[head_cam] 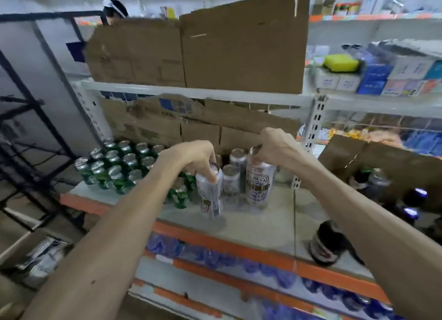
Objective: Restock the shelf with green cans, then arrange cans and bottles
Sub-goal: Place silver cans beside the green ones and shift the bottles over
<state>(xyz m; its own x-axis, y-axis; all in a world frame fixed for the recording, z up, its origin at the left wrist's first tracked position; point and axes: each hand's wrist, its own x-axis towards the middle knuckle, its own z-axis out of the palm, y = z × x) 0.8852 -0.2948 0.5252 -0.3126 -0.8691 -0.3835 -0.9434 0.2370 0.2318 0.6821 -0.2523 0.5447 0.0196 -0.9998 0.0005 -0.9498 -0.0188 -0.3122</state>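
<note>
Several green cans (114,166) stand packed together on the left of the shelf board (258,226), with a few more green cans (180,195) under my left forearm. My left hand (196,157) grips the top of a tall silver can (210,193), which is tilted and lifted off the board. My right hand (275,145) holds the rim of a second tall silver can (259,183) that stands upright. Between and behind them stand more silver cans (232,178). Dark bottles (327,243) stand at the right.
Torn cardboard sheets (215,123) line the back of the shelf, and more cardboard (241,44) stands on the shelf above. Blue-wrapped packs (215,255) fill the level below. A black metal rack (35,128) stands left. A person's head shows behind the top cardboard.
</note>
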